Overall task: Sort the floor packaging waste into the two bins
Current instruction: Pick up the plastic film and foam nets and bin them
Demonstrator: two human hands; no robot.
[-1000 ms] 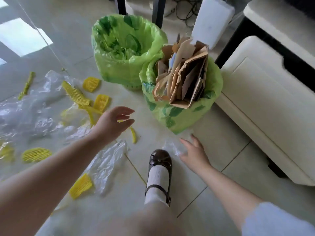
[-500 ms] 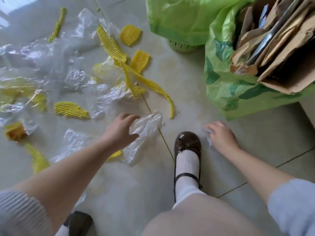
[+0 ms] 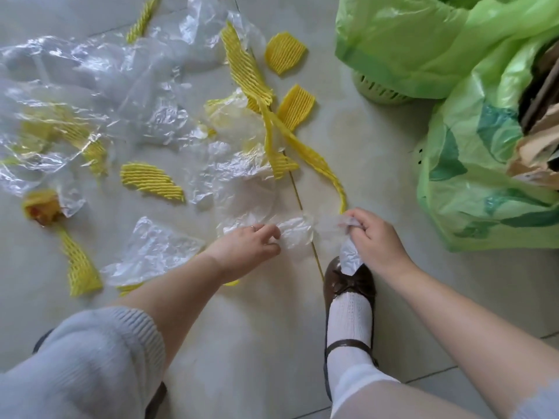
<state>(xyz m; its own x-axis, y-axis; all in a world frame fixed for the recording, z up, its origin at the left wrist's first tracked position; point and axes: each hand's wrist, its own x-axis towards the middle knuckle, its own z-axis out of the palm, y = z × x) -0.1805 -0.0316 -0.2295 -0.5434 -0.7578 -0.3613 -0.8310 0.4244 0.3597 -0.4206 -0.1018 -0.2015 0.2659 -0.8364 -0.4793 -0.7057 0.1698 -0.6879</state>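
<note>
One head cam only – looks steeply down, close over floor (image 3: 272, 343) – no 2nd view.

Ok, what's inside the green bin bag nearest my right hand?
Brown cardboard and paper pieces show at the open top of the green bin bag. Whatever sits deeper is hidden by the bag's wall, and the frame edge cuts off the rest.

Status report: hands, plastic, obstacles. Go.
Left hand pinches crumpled clear plastic film. Right hand grips another piece. Brown shoe underneath.
</note>
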